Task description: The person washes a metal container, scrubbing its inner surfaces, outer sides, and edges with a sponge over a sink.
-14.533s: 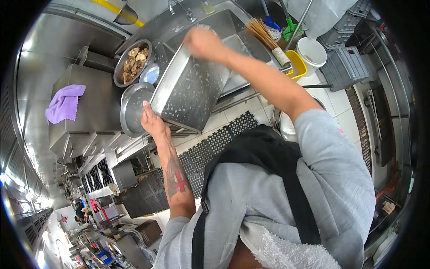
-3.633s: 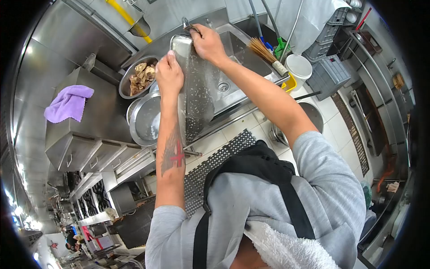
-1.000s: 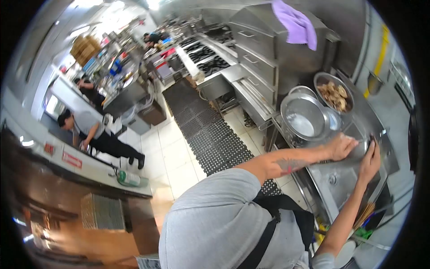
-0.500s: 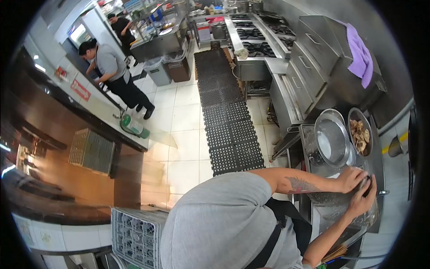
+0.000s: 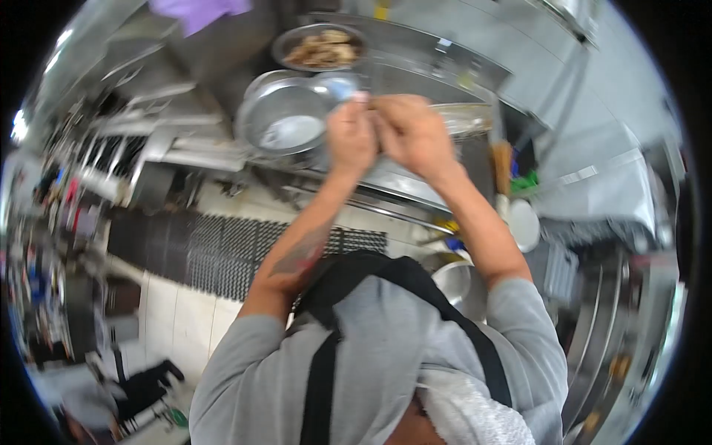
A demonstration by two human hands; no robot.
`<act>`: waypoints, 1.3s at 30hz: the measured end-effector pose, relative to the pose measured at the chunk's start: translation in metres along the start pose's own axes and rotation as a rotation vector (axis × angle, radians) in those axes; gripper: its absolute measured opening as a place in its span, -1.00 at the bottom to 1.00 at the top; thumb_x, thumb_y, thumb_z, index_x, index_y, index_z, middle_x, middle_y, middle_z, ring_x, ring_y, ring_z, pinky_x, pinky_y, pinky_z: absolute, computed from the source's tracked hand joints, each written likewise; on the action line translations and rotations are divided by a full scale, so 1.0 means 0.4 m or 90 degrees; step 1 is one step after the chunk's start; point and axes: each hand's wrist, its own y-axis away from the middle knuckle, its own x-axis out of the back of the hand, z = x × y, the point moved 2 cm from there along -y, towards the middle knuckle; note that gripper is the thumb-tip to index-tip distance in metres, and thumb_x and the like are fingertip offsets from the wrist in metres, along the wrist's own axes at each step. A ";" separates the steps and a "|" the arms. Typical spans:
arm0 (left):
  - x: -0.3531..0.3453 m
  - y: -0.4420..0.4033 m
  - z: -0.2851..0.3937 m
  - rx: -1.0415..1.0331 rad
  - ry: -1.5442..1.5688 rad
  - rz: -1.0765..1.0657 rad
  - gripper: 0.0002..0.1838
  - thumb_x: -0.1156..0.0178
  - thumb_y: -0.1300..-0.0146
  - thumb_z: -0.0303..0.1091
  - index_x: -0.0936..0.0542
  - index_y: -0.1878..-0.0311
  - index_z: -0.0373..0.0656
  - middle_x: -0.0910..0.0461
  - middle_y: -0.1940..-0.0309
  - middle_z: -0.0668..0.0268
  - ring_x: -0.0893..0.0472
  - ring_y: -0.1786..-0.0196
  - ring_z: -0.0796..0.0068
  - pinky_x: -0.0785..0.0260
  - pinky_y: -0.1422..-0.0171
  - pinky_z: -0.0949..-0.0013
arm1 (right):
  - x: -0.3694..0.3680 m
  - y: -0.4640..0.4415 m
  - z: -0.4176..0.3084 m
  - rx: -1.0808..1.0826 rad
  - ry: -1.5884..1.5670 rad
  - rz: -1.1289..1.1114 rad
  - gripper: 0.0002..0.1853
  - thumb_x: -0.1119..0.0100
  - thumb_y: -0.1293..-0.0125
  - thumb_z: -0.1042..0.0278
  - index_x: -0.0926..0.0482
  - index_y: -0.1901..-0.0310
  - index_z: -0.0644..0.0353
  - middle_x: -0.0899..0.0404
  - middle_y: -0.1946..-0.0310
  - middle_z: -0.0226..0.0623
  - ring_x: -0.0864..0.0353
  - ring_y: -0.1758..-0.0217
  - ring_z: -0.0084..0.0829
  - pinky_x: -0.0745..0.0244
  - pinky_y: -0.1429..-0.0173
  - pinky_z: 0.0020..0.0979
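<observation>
Over the sink counter my left hand [image 5: 351,139] and my right hand [image 5: 412,132] meet, thumbs close together and fingers curled. Whatever lies between them is hidden by the fingers and the blur. Just left of my left hand is a large metal bowl [image 5: 259,117] with something pale in its bottom. Behind it stands a metal bowl [image 5: 279,58] of brown and cream food pieces [image 5: 323,50] that I cannot name. Under my hands runs the wet steel sink counter [image 5: 400,176].
A purple cloth [image 5: 199,12] hangs at upper left. To the right are a brush-like bundle [image 5: 501,167] and a green item [image 5: 525,182]. Black perforated mats [image 5: 222,248] cover part of the tiled floor. Another person [image 5: 111,400] is at lower left, near the stoves' side.
My head has turned, so the whole view has swung round and the sink now lies ahead. My hands stay together; the dark thing seen between them earlier is now hidden.
</observation>
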 end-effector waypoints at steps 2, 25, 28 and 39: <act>0.006 -0.012 0.018 0.005 -0.111 0.020 -0.47 0.01 -0.66 -0.17 -0.45 0.51 -0.27 -0.37 0.72 0.31 -0.25 0.57 0.50 -0.16 0.46 0.18 | -0.010 0.019 0.038 -0.052 -0.025 0.013 -0.78 -0.32 -0.26 0.51 -0.71 0.05 0.19 -0.76 0.10 -0.20 -0.74 0.08 -0.06 -0.60 -0.09 -0.17; 0.159 -0.101 0.068 0.049 -0.103 0.036 -0.37 -0.19 -0.57 -0.10 -0.37 0.62 -0.33 -0.16 0.75 0.38 -0.15 0.58 0.63 -0.01 0.51 0.24 | -0.022 -0.009 -0.014 -0.075 0.111 0.035 -0.73 -0.26 -0.23 0.57 -0.71 0.02 0.20 -0.69 0.03 -0.19 -0.70 -0.01 -0.08 -0.60 -0.10 -0.17; 0.147 -0.147 0.079 0.046 -0.128 0.043 -0.31 -0.20 -0.56 -0.03 -0.35 0.66 -0.33 -0.14 0.75 0.41 -0.12 0.58 0.61 -0.01 0.51 0.26 | -0.007 -0.041 0.010 -0.232 0.190 0.051 -0.77 -0.28 -0.27 0.58 -0.72 0.05 0.24 -0.69 0.00 -0.19 -0.70 -0.05 -0.09 -0.61 -0.12 -0.18; 0.247 -0.061 0.009 0.025 0.020 -0.024 -0.54 -0.20 -0.59 -0.18 -0.49 0.49 -0.21 -0.31 0.57 0.62 -0.19 0.44 0.76 -0.02 0.41 0.45 | -0.145 -0.079 -0.095 -0.060 0.076 0.037 -0.64 -0.25 -0.14 0.61 -0.67 0.00 0.13 -0.63 0.08 -0.28 -0.62 -0.05 -0.13 -0.46 -0.12 -0.13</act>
